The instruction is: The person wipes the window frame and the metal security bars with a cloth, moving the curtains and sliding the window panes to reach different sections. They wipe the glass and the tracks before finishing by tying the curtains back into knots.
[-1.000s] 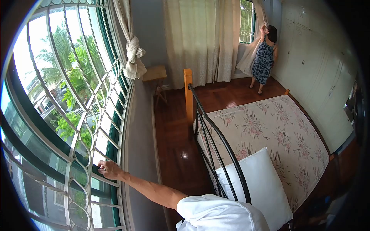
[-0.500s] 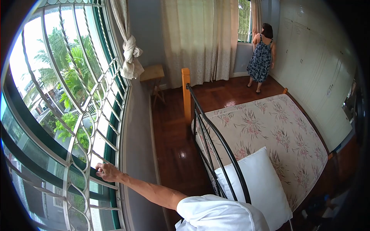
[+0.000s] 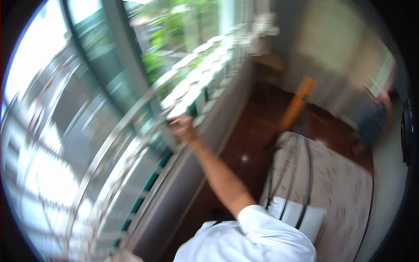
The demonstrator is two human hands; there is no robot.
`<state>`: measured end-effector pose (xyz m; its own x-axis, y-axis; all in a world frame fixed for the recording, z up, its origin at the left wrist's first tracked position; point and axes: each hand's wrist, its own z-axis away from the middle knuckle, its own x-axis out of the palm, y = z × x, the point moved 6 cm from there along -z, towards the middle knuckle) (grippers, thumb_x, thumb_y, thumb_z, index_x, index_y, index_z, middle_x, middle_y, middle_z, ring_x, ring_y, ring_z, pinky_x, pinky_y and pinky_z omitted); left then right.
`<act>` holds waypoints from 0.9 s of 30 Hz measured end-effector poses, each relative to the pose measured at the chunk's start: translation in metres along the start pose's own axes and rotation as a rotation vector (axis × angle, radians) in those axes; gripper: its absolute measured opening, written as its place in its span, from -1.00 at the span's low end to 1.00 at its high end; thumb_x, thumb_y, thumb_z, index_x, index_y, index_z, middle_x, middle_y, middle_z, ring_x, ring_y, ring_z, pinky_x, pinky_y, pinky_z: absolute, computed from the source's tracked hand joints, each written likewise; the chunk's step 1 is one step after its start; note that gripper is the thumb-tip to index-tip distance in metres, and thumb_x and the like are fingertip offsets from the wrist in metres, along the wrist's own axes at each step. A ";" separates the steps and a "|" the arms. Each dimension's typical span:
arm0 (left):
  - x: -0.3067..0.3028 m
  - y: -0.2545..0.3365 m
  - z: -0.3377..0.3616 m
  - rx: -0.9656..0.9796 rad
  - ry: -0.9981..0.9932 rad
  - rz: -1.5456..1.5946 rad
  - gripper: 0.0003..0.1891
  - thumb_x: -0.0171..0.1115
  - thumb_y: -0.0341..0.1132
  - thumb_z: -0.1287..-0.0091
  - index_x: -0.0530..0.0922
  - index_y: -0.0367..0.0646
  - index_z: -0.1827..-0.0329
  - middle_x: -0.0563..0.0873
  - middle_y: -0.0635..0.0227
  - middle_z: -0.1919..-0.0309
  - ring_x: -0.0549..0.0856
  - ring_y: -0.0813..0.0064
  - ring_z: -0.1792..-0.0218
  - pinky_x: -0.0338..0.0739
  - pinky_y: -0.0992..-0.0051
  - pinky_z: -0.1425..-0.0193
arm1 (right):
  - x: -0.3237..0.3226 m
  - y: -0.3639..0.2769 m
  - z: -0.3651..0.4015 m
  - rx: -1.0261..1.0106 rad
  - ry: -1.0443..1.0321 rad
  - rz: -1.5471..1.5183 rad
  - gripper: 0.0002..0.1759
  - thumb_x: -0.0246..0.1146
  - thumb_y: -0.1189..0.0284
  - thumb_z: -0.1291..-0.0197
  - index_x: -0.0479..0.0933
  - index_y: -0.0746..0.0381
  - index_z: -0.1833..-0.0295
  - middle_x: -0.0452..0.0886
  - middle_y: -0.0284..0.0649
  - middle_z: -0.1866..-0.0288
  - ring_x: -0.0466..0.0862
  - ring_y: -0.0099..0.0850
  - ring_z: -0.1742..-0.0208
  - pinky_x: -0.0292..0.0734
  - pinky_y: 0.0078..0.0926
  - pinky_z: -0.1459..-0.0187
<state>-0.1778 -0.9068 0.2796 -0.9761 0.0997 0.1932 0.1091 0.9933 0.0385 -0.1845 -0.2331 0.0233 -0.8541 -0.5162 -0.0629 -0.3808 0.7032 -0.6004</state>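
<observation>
My right hand (image 3: 182, 127) reaches out on a bare arm from a white sleeve to the barred window. Its fingers are curled at the edge of the sliding window sash (image 3: 131, 61), by the white metal grille (image 3: 144, 102). Motion smears the fingertips. At the bottom edge, a blurred skin-toned shape, apparently my left hand (image 3: 125, 256), shows beside the lower grille; its fingers cannot be made out. Green plants and a bright paved area show through the glass.
A bed with a floral mattress (image 3: 338, 183), a white pillow (image 3: 312, 222) and black rails (image 3: 309, 174) stands to the right. Behind it are an orange wooden post (image 3: 299, 102) and a curtain (image 3: 325, 52). A person (image 3: 371, 120) in a dark dress is at the far right.
My view has swung left and tilted, so the room now lies further right and is blurred. The right hand stays at the window sash; more of the white shirt shows.
</observation>
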 end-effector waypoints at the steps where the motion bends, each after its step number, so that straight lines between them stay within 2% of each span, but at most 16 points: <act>1: 0.002 -0.064 0.014 -0.115 -0.140 0.042 -0.71 0.26 -0.18 -0.47 0.76 -0.25 0.05 0.79 0.14 0.04 0.78 0.18 0.09 0.69 0.21 -0.07 | 0.000 -0.004 -0.001 -0.075 -0.031 0.086 -0.75 0.55 0.33 0.04 0.73 0.27 0.32 0.81 -0.10 0.17 0.79 -0.14 0.19 0.68 -0.25 0.13; 2: -0.020 -0.014 -0.002 -0.255 -0.229 -0.145 -0.75 0.27 -0.25 -0.45 0.77 -0.22 0.03 0.80 0.17 0.03 0.78 0.20 0.07 0.67 0.25 -0.10 | -0.002 -0.007 -0.005 -0.016 -0.058 0.073 -0.78 0.51 0.36 -0.05 0.73 0.29 0.28 0.80 -0.06 0.19 0.79 -0.12 0.23 0.69 -0.26 0.14; 3: -0.021 -0.036 0.001 -0.116 -0.183 -0.092 -0.77 0.30 -0.27 -0.42 0.77 -0.21 0.03 0.80 0.16 0.04 0.78 0.22 0.07 0.65 0.31 -0.11 | -0.006 -0.008 -0.005 0.279 -0.137 0.062 -0.77 0.45 0.37 -0.14 0.73 0.31 0.18 0.80 -0.05 0.19 0.80 -0.15 0.21 0.68 -0.26 0.14; 4: -0.029 -0.034 -0.004 -0.093 -0.163 -0.132 -0.78 0.28 -0.30 -0.42 0.77 -0.22 0.04 0.80 0.18 0.04 0.78 0.26 0.06 0.64 0.36 -0.12 | -0.006 -0.001 -0.004 0.369 -0.169 0.055 -0.73 0.43 0.37 -0.18 0.73 0.30 0.07 0.80 -0.03 0.19 0.80 -0.18 0.21 0.68 -0.29 0.15; 5: -0.032 -0.018 -0.005 -0.075 -0.169 -0.165 -0.81 0.24 -0.36 -0.42 0.77 -0.26 0.09 0.81 0.25 0.02 0.77 0.28 0.07 0.64 0.40 -0.12 | -0.007 -0.004 -0.004 0.384 -0.206 0.077 -0.69 0.43 0.34 -0.21 0.72 0.31 0.02 0.80 -0.04 0.20 0.80 -0.24 0.23 0.67 -0.33 0.17; 6: -0.031 -0.027 0.000 -0.106 -0.134 -0.136 -0.82 0.25 -0.40 -0.40 0.76 -0.30 0.12 0.81 0.23 0.03 0.76 0.29 0.09 0.64 0.39 -0.10 | -0.009 -0.016 -0.007 0.377 -0.198 0.084 -0.65 0.44 0.29 -0.23 0.71 0.32 0.00 0.80 -0.07 0.22 0.78 -0.32 0.25 0.65 -0.38 0.18; 7: -0.028 -0.042 0.004 -0.126 -0.113 -0.075 -0.84 0.27 -0.45 -0.38 0.75 -0.36 0.13 0.80 0.19 0.07 0.76 0.33 0.08 0.66 0.42 -0.08 | -0.008 -0.006 -0.003 0.477 -0.214 0.019 -0.63 0.44 0.26 -0.27 0.71 0.33 -0.03 0.81 -0.15 0.24 0.76 -0.42 0.27 0.63 -0.45 0.20; 9: -0.024 -0.055 -0.001 -0.186 -0.104 -0.008 -0.86 0.28 -0.49 -0.35 0.73 -0.41 0.17 0.80 0.14 0.10 0.76 0.35 0.09 0.67 0.45 -0.07 | -0.009 -0.015 -0.009 0.579 -0.313 -0.088 -0.61 0.42 0.27 -0.31 0.70 0.36 -0.08 0.81 -0.23 0.23 0.75 -0.47 0.27 0.61 -0.49 0.22; 10: -0.025 -0.057 0.000 -0.183 -0.116 -0.017 -0.86 0.28 -0.49 -0.35 0.73 -0.41 0.17 0.80 0.14 0.10 0.76 0.35 0.09 0.67 0.45 -0.07 | -0.010 -0.021 -0.009 0.536 -0.355 -0.053 -0.53 0.36 0.17 -0.39 0.69 0.38 -0.13 0.80 -0.24 0.22 0.75 -0.49 0.25 0.62 -0.48 0.22; 11: -0.025 -0.059 -0.001 -0.194 -0.125 -0.034 -0.87 0.29 -0.50 -0.35 0.73 -0.42 0.17 0.80 0.14 0.10 0.77 0.36 0.11 0.68 0.45 -0.07 | -0.011 -0.025 -0.009 0.544 -0.363 -0.050 -0.53 0.36 0.17 -0.39 0.69 0.38 -0.13 0.80 -0.24 0.22 0.75 -0.49 0.25 0.62 -0.48 0.22; 14: -0.024 -0.067 -0.001 -0.206 -0.142 -0.052 -0.88 0.31 -0.51 -0.34 0.74 -0.42 0.18 0.81 0.15 0.11 0.79 0.36 0.14 0.68 0.46 -0.08 | -0.013 -0.017 -0.005 0.715 -0.387 -0.242 -0.26 0.26 -0.13 -0.40 0.66 0.42 -0.19 0.79 -0.06 0.06 0.81 -0.37 0.11 0.66 -0.44 0.12; 19: -0.014 -0.061 0.007 -0.340 -0.155 0.001 -0.87 0.31 -0.51 -0.34 0.76 -0.40 0.18 0.83 0.16 0.14 0.80 0.36 0.15 0.68 0.47 -0.09 | -0.013 -0.021 -0.013 0.697 -0.501 -0.227 -0.13 0.17 -0.30 -0.36 0.65 0.38 -0.21 0.77 -0.04 -0.05 0.80 -0.33 0.00 0.66 -0.42 0.01; 22: -0.006 -0.060 0.013 -0.384 -0.150 -0.006 -0.86 0.32 -0.48 -0.32 0.77 -0.38 0.17 0.83 0.17 0.14 0.81 0.38 0.13 0.69 0.48 -0.09 | -0.002 -0.030 -0.012 0.648 -0.615 -0.530 -0.12 0.23 -0.27 -0.33 0.68 0.45 -0.13 0.78 -0.01 0.04 0.77 -0.25 -0.04 0.64 -0.27 -0.21; 23: -0.003 -0.054 0.013 -0.381 -0.155 0.003 -0.86 0.32 -0.48 -0.32 0.77 -0.38 0.17 0.83 0.17 0.14 0.81 0.38 0.13 0.69 0.48 -0.09 | 0.002 -0.028 -0.010 0.653 -0.607 -0.527 -0.12 0.23 -0.27 -0.33 0.68 0.45 -0.13 0.78 -0.01 0.04 0.77 -0.25 -0.04 0.64 -0.27 -0.21; 25: -0.001 -0.047 0.011 -0.440 -0.141 -0.046 -0.85 0.34 -0.45 -0.31 0.77 -0.37 0.18 0.83 0.19 0.15 0.81 0.38 0.15 0.69 0.47 -0.07 | 0.013 -0.029 0.002 0.666 -0.772 -0.508 -0.12 0.20 -0.30 -0.33 0.71 0.42 -0.09 0.79 -0.04 0.09 0.76 -0.27 -0.04 0.62 -0.24 -0.21; 27: -0.001 -0.053 0.007 -0.392 -0.154 -0.068 -0.84 0.35 -0.43 -0.30 0.77 -0.36 0.19 0.83 0.19 0.16 0.81 0.36 0.17 0.70 0.46 -0.04 | 0.011 -0.030 -0.001 0.626 -0.752 -0.604 -0.11 0.17 -0.34 -0.33 0.74 0.39 -0.04 0.79 -0.08 0.12 0.76 -0.30 -0.04 0.60 -0.28 -0.20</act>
<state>-0.1840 -0.9587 0.2702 -0.9970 0.0719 0.0297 0.0778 0.9036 0.4213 -0.1833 -0.2595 0.0411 -0.0847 -0.9958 0.0361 -0.2337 -0.0154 -0.9722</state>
